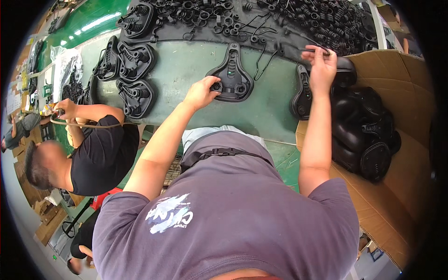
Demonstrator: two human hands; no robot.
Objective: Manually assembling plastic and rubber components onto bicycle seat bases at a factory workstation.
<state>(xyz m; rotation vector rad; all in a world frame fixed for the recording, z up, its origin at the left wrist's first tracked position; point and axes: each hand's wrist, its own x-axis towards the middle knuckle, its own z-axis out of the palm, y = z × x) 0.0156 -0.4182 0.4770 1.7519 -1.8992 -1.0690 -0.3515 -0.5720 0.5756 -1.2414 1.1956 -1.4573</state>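
An upside-down black bicycle saddle [232, 70] lies on the green table in front of me, its narrow nose pointing away. My left hand [203, 92] grips its wide end at the left, thumb and fingers around a round black fitting there. My right hand [321, 70] is raised over the table's right part, beside the carton. It pinches a thin black bent wire saddle rail [305, 39], which reaches up and left; part of it is hidden by the fingers. Another wire rail [265, 61] lies just right of the saddle.
Several saddles [135, 98] lie at the left, and one [302, 93] at the right. Springs [326, 23], rings [203, 16] and rails are heaped along the far side. A cardboard carton [387, 70] at right holds saddles. A co-worker [100, 154] with a corded tool works at left.
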